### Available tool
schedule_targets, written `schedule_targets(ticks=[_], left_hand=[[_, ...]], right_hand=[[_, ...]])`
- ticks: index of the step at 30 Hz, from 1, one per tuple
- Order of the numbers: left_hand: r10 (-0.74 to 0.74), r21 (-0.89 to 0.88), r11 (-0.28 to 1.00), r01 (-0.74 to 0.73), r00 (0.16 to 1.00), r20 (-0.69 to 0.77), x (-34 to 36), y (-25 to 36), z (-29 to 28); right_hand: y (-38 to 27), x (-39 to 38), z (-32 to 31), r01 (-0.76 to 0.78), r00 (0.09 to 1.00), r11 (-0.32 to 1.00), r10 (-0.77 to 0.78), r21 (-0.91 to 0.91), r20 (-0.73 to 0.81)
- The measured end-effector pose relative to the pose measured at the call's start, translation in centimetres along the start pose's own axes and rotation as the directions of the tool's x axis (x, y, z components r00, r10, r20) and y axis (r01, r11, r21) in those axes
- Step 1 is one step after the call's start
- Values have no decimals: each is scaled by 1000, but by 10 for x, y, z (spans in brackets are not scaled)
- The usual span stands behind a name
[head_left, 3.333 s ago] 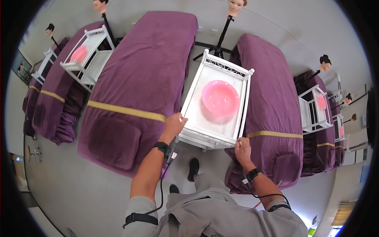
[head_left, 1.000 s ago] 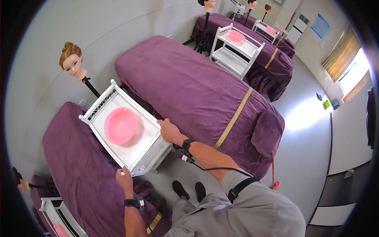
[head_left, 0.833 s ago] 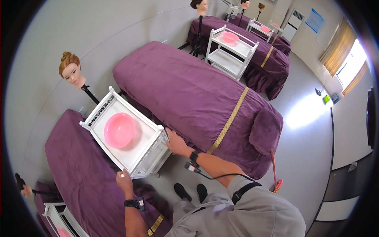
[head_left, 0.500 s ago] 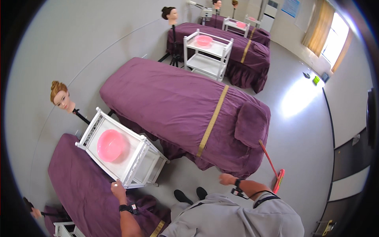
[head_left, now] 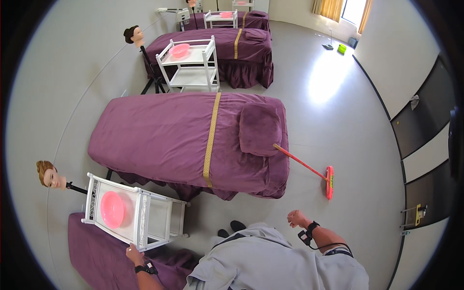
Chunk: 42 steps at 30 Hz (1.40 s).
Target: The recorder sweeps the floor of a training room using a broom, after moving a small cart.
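Note:
At the near corner of a white two-tier trolley (head_left: 164, 220), my left hand (head_left: 133, 253) has its fingers closed on the edge. A pink plastic basin (head_left: 112, 210) sits on the trolley's upper shelf. My right hand (head_left: 298, 218) hangs over the floor in front of me, its fingers loosely curled with nothing in them. Nearest to it, a broom with a red handle and red head (head_left: 329, 182) leans its handle end against a purple pillow (head_left: 260, 129) on the bed.
A bed with a purple cover (head_left: 159, 135) and gold band lies ahead. Another purple bed (head_left: 89, 251) is at the left. Mannequin heads (head_left: 50, 175) stand on tripods along the wall. Farther off are more beds, a white trolley (head_left: 191, 77), and a green container (head_left: 341, 49).
My view has swung to the right, so the beds and trolleys appear farther left. My left hand stays at the trolley's corner; my right hand stays empty.

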<state>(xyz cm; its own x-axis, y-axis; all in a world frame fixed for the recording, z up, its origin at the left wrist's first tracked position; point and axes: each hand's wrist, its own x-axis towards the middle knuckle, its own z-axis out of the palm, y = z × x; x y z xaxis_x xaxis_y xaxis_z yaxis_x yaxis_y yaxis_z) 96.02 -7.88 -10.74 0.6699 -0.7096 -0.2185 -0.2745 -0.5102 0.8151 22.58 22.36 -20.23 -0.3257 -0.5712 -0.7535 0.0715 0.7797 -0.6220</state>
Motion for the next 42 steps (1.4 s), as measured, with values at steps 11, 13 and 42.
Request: schedule_targets(ticks=[11, 13, 42], left_hand=[[63, -106, 993, -47, 986, 155, -10, 1, -9], [89, -113, 991, -71, 984, 156, -8, 1, -5], [-126, 392, 889, -238, 696, 707, -249, -142, 42]], right_hand=[[-163, -117, 43, 598, 775, 745, -631, -297, -23], [-229, -155, 51, 728, 642, 613, -766, -306, -7], [-417, -415, 68, 997, -73, -38, -690, 64, 720]])
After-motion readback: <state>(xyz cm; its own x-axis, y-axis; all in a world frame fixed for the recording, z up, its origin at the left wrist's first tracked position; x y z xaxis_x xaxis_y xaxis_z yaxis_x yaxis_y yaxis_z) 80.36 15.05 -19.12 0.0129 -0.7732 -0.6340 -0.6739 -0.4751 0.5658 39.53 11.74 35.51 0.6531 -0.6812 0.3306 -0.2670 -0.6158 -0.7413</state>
